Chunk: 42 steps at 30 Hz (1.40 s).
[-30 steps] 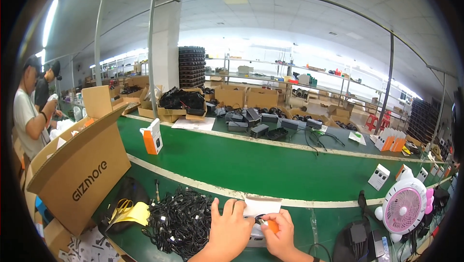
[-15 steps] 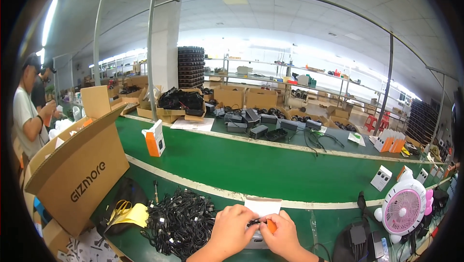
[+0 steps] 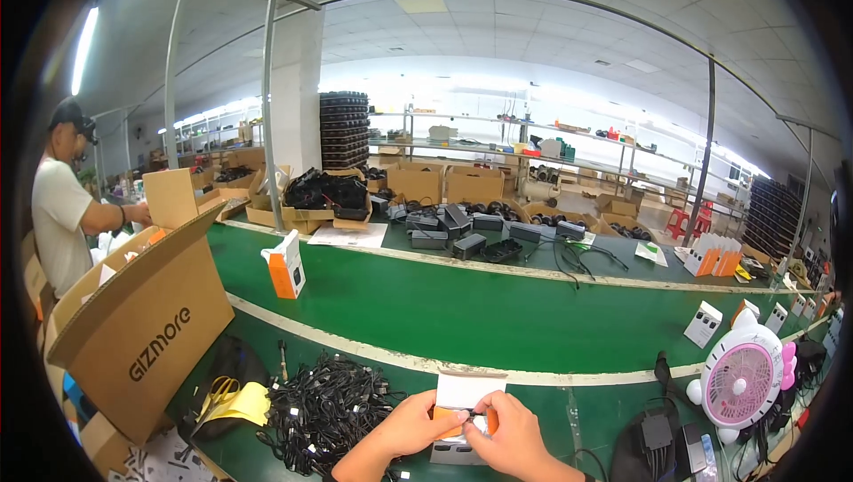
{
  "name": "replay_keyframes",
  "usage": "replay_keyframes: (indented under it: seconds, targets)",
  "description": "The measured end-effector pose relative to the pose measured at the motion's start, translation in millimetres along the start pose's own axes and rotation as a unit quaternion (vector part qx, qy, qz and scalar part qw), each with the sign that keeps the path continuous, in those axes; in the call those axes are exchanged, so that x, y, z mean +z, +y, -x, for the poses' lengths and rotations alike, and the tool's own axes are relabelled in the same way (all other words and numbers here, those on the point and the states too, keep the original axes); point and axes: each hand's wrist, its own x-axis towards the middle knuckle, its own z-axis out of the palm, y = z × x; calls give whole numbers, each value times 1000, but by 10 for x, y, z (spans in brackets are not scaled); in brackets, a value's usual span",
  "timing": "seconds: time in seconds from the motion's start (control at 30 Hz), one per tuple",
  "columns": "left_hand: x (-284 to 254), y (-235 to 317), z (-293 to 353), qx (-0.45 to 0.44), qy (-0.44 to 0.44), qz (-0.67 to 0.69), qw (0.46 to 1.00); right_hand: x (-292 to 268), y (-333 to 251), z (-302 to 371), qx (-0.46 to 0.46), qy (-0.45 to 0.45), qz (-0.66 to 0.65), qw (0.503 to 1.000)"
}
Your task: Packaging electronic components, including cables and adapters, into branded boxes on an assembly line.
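Observation:
A small white-and-orange carton [image 3: 469,386] with its white flap raised stands in front of me at the near edge of the bench. My left hand [image 3: 413,424] is closed on the carton's left side, thumb against an orange panel. My right hand [image 3: 514,433] is closed at the carton's opening, its fingers pressing on a short bit of black cable; most of the cable is hidden. Just left of my hands lies a heap of bundled black cables [image 3: 333,406]. Beside the heap are yellow-handled scissors [image 3: 220,393] and yellow paper [image 3: 242,404].
A large brown carton [image 3: 169,322] stands at the left. A green conveyor belt [image 3: 498,331] crosses ahead, carrying an upright white-and-orange box [image 3: 286,267]. A pink-and-white fan [image 3: 739,380] stands right. Black devices [image 3: 453,224] lie beyond; a co-worker [image 3: 67,207] stands far left.
My hands and the carton appear slightly further left, and the cable between my fingers shows less. At the far left, the co-worker's arms have lowered toward the large carton. The view has shifted slightly.

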Motion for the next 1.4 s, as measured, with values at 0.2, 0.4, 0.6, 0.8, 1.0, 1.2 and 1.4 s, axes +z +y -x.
replay_keyframes:
  seconds: [0.2,0.4,0.6,0.8,1.0,1.2,1.4]
  targets:
    - [-77,-94,24,14,-44,135,990,108,68,3,0,-38,-38,999]
    - [-100,346,146,343,53,-202,916,729,620,100,34,106,-579,808]
    - [-91,261,170,300,16,-269,915,630,861,-13,3,-78,-598,798]
    - [-107,404,338,282,-24,-449,847,496,791,26,3,-113,-520,846]
    - [83,204,613,273,45,-386,880,471,854,-79,-29,-138,-451,881]
    - [219,351,731,233,65,-594,767,423,835,-107,-23,-141,-436,889]
    - [-19,-8,688,266,57,-415,868,-324,-197,-474,-188,-6,-110,976]
